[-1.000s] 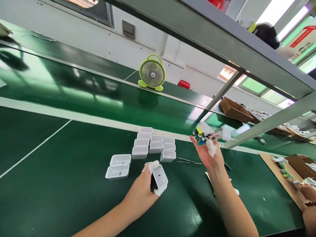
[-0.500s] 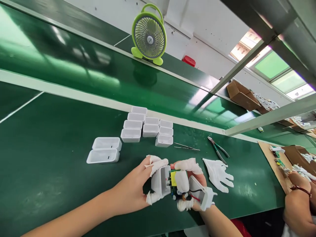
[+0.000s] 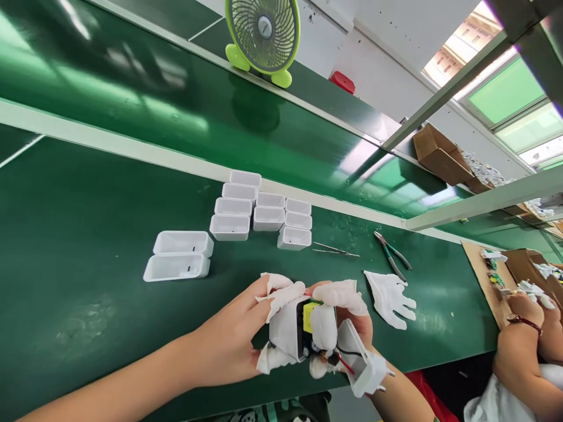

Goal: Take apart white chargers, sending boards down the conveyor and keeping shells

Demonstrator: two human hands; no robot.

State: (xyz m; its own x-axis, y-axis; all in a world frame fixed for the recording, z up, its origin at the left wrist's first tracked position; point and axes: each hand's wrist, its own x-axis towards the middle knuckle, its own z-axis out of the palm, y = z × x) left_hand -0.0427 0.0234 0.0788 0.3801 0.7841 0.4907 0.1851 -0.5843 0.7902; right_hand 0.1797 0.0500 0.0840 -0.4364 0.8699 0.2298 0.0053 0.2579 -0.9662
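Observation:
My left hand [image 3: 246, 328], its fingertips wrapped in white covers, grips a white plastic case [image 3: 284, 333] from the left. Opposite it, my right hand [image 3: 347, 305], wrapped the same way, holds a circuit board [image 3: 310, 316] with a yellow component. The board's left end sits inside the mouth of the case. From the board's right side, black and red wires run to a white plug cover [image 3: 363, 363] with two pins, which hangs tilted by my right palm. My fingers hide part of the board.
Several open white cases [image 3: 229, 227] stand in rows, with two more cases [image 3: 176, 267] to the left. Tweezers [image 3: 336, 251], cutting pliers [image 3: 391, 257] and a white glove [image 3: 390, 300] lie on the green bench. A co-worker's hands [image 3: 528, 310] are at the right, beside cardboard. A green fan [image 3: 264, 35] stands behind.
The board has gone leftward into the case, so less of it shows. The case has turned slightly in my left hand. The view has tilted downward.

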